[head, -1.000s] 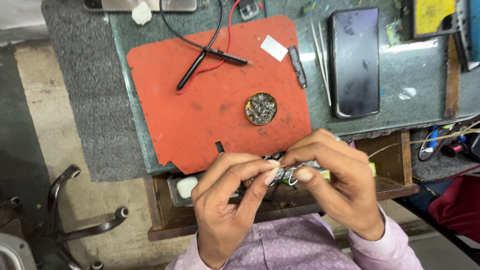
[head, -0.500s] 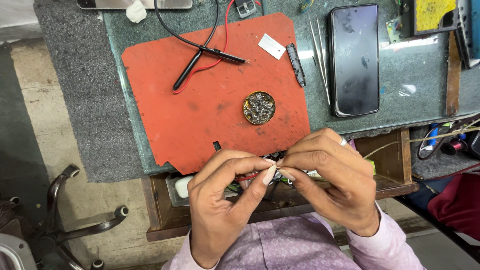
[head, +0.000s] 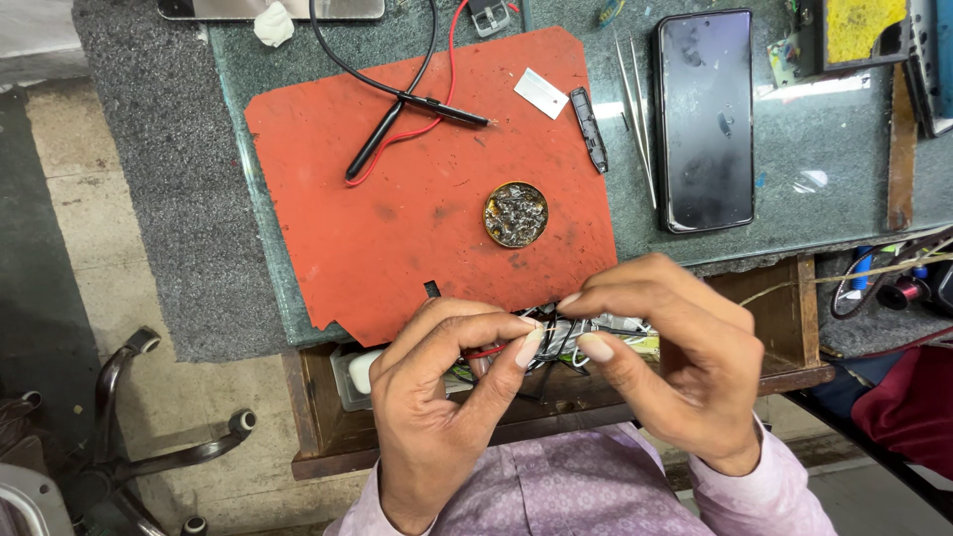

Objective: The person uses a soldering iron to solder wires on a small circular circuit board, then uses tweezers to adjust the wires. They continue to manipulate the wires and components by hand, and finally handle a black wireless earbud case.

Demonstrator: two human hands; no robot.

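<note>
Fingertips of both hands pinching a thin wire over the open drawer, low centre of the frame.

The left hand (head: 437,397) and right hand (head: 675,367) meet tip to tip, fingers clamped on the wire (head: 552,331), likely to steady it. A tangle of wires (head: 556,352) lies beneath. Higher up, the orange mat (head: 417,228) on the counter (head: 824,149) carries a solder tin (head: 515,213), probes (head: 397,124), and beside it tweezers (head: 635,119) and phone (head: 704,119), all apart.

"How many hands are in view?"
"Two: a left hand (head: 447,397) and a right hand (head: 675,367)."
"And on the bench?"
"One orange mat (head: 397,228), one round tin (head: 516,213), one dark phone (head: 705,119), one pair of tweezers (head: 635,109), two probes (head: 382,139), and one yellow sponge (head: 864,25)."
</note>
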